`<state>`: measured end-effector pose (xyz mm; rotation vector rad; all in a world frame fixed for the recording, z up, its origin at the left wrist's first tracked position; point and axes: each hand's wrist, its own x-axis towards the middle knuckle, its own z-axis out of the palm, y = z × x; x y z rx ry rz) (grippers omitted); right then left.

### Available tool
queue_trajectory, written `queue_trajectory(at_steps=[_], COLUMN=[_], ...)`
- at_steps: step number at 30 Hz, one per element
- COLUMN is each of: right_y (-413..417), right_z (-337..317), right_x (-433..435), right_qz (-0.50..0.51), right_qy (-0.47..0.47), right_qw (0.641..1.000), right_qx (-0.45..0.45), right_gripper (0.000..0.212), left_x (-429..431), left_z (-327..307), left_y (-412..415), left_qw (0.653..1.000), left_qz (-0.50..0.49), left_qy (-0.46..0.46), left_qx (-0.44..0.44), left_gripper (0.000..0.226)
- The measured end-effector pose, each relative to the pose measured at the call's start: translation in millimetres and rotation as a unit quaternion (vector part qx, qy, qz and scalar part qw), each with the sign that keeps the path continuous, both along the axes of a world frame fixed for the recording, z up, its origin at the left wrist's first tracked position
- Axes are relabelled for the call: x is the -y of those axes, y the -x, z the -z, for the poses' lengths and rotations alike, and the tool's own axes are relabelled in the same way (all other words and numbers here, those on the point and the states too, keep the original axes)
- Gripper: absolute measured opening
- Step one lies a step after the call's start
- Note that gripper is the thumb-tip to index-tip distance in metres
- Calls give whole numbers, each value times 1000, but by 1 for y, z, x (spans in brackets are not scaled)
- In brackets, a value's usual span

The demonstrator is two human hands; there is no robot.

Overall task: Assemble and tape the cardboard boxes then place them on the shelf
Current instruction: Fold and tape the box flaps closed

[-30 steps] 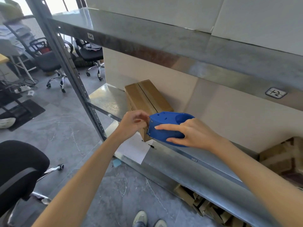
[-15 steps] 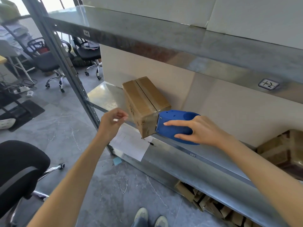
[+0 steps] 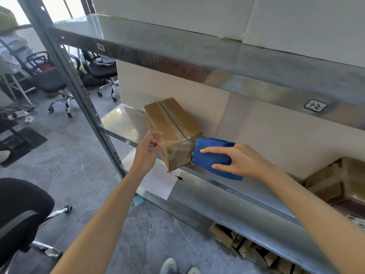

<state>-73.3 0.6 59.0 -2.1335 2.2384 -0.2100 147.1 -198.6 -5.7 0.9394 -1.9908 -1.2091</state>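
Brown cardboard box [image 3: 171, 123] on metal shelf [image 3: 126, 123], taped seam up, against wall.

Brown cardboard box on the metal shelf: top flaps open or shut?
Shut. On the brown cardboard box, both top flaps lie flat and meet along a centre seam; a glossy strip seems to cover it.

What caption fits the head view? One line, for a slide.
Left hand pinches clear tape stretched from the blue dispenser in the right hand across a box on the shelf.
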Motion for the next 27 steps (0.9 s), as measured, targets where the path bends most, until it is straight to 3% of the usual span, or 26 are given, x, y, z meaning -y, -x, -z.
queue_trajectory(at_steps=[10,18,27], right_y=[6,10,13], right_z=[6,11,17], right_x=[9,12,20], right_qz=[12,19,17], right_qy=[-6,-6,-6], right_qw=[1000,999,1000], right_qx=[21,28,23], right_gripper=[51,52,53], left_x=[3,8,4], left_z=[11,28,41], left_y=[6,6,15], left_qw=[999,999,992], left_qz=[24,30,-14], left_qy=[30,11,123], left_qx=[18,-37,-37], left_gripper=[28,36,44])
